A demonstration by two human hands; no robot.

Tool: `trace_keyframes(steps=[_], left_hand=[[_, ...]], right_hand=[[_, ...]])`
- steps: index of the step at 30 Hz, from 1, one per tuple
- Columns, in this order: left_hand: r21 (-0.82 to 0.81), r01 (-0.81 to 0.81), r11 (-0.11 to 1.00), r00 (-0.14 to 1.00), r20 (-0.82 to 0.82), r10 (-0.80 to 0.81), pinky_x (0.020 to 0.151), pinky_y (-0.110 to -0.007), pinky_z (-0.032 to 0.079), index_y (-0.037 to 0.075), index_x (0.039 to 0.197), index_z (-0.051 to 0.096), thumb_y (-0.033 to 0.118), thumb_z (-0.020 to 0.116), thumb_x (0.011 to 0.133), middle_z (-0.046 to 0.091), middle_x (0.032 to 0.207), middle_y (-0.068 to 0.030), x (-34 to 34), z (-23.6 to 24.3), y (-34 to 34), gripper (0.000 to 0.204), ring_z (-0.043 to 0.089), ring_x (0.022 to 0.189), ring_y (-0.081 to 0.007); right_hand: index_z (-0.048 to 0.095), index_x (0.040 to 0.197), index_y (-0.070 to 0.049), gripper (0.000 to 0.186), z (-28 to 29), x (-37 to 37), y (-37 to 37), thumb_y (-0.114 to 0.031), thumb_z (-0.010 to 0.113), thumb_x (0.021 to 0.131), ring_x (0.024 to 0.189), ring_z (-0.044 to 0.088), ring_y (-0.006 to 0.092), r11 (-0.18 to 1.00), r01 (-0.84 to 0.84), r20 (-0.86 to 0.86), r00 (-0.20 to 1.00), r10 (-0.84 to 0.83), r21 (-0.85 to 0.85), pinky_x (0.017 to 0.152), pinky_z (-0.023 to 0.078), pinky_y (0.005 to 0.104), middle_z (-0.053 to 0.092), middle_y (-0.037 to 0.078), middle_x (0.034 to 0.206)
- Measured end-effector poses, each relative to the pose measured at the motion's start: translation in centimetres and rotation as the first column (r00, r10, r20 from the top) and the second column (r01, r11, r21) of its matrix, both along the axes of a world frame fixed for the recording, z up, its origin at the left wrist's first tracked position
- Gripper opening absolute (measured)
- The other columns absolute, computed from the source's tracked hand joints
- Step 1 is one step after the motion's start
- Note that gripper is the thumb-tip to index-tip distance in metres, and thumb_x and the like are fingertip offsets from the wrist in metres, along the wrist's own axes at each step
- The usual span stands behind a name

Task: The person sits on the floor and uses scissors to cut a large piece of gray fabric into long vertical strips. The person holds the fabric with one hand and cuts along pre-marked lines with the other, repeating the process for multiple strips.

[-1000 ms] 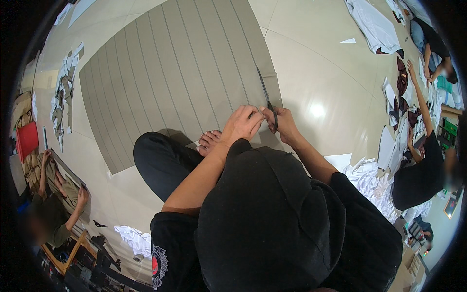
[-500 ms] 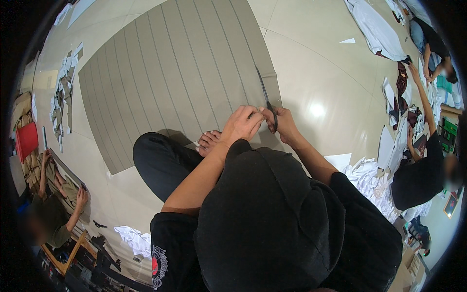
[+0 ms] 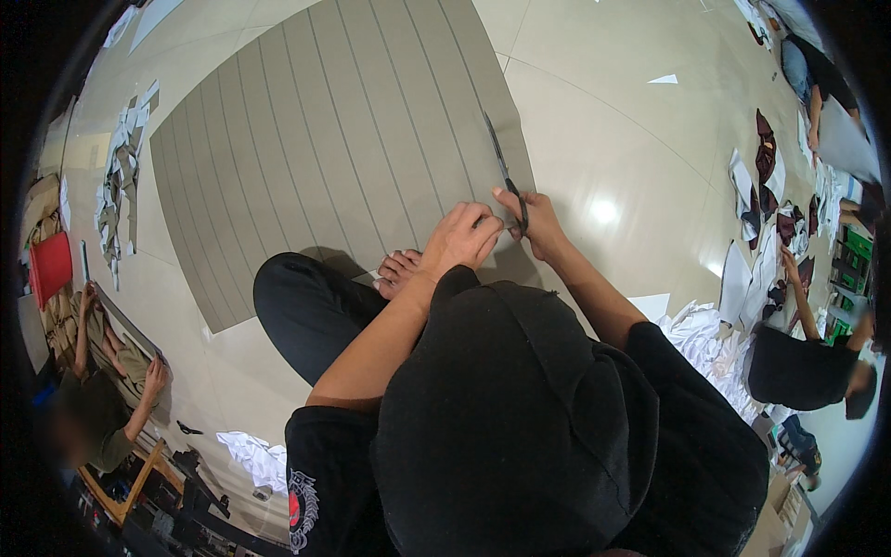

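Observation:
A large grey-beige sheet (image 3: 306,139) marked with long dark parallel lines lies on the floor in front of me; whether it is fabric or another material I cannot tell. My right hand (image 3: 538,226) grips the handles of black scissors (image 3: 502,160). Their blades point away from me along the line closest to the sheet's right edge. Close beside it, my left hand (image 3: 461,236) has its fingers curled and pinched at the sheet's near part, left of the handles. What sits between those fingertips is mostly hidden. My bare foot (image 3: 397,269) rests by the sheet's near edge.
Scraps (image 3: 116,190) lie in a strip at far left, near a seated person (image 3: 102,408) holding a long flat strip. White crumpled cloth (image 3: 710,348) is heaped to my right. Beyond it a person in black (image 3: 798,367) works among dark red and white pieces.
The scissors have shifted slightly away from me along the line, and my right thumb has lifted outward. My left hand stays put. At right, a long white cloth has been pulled away.

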State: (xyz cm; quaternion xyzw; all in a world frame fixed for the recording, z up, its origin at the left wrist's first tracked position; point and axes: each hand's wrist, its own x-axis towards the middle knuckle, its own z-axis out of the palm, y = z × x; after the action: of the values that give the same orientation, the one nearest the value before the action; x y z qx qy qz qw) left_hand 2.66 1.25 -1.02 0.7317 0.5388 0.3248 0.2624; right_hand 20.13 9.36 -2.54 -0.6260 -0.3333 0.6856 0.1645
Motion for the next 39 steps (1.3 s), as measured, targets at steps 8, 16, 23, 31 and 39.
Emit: trace_keyframes(steps=[8,16,23,31,39], left_hand=[[-0.011,-0.003,1.0,1.0,0.004,0.003,0.086,-0.041,0.053,0.008,0.106,0.068,0.01,0.074,0.092,0.06,0.109,-0.0081,-0.08,0.05,-0.07,0.015,0.061,0.101,-0.0294],[-0.003,0.0,1.0,1.0,0.0,0.0,0.085,-0.041,0.053,0.008,0.107,0.069,0.01,0.074,0.092,0.06,0.109,-0.0078,-0.12,0.1,-0.06,0.016,0.061,0.101,-0.029],[-0.009,0.002,1.0,1.0,-0.011,-0.002,0.086,-0.041,0.053,0.008,0.107,0.068,0.01,0.073,0.093,0.06,0.109,-0.0077,-0.12,0.08,-0.06,0.015,0.061,0.101,-0.0288],[-0.023,-0.002,1.0,1.0,-0.008,0.002,0.086,-0.042,0.053,0.009,0.107,0.068,0.011,0.073,0.093,0.059,0.109,-0.0079,-0.13,-0.05,-0.1,0.015,0.061,0.102,-0.0293],[-0.032,0.003,0.999,1.0,-0.022,-0.004,0.087,-0.041,0.054,0.009,0.108,0.069,0.013,0.072,0.094,0.06,0.11,-0.0074,-0.14,-0.13,-0.09,0.015,0.061,0.102,-0.0284]], right_hand=[[0.064,0.08,-0.008,0.042,-0.31,0.03,0.24,-0.044,0.084,0.087,0.048,0.045,0.0082,1.0,-0.012,-0.042,0.999,0.013,0.015,0.043,0.033,0.0263,0.051,-0.004,0.064],[0.065,0.082,-0.006,0.043,-0.07,-0.24,0.24,-0.044,0.085,0.086,0.049,0.045,0.0072,1.0,0.017,-0.043,0.999,-0.017,0.009,0.042,0.033,0.0254,0.051,-0.004,0.064],[0.065,0.08,-0.006,0.042,-0.47,-0.02,0.29,-0.042,0.085,0.087,0.048,0.045,0.0081,1.0,-0.008,-0.034,0.999,0.008,0.027,0.041,0.032,0.0265,0.051,-0.003,0.062],[0.066,0.082,-0.004,0.042,-0.46,-0.1,0.3,-0.041,0.085,0.087,0.048,0.045,0.0084,1.0,-0.021,-0.019,1.0,0.022,0.019,0.041,0.033,0.0267,0.051,-0.003,0.063],[0.067,0.084,-0.003,0.042,-0.54,-0.11,0.25,-0.041,0.085,0.088,0.051,0.046,0.0083,1.0,-0.021,-0.027,0.999,0.021,0.01,0.042,0.035,0.0266,0.05,-0.004,0.066]])
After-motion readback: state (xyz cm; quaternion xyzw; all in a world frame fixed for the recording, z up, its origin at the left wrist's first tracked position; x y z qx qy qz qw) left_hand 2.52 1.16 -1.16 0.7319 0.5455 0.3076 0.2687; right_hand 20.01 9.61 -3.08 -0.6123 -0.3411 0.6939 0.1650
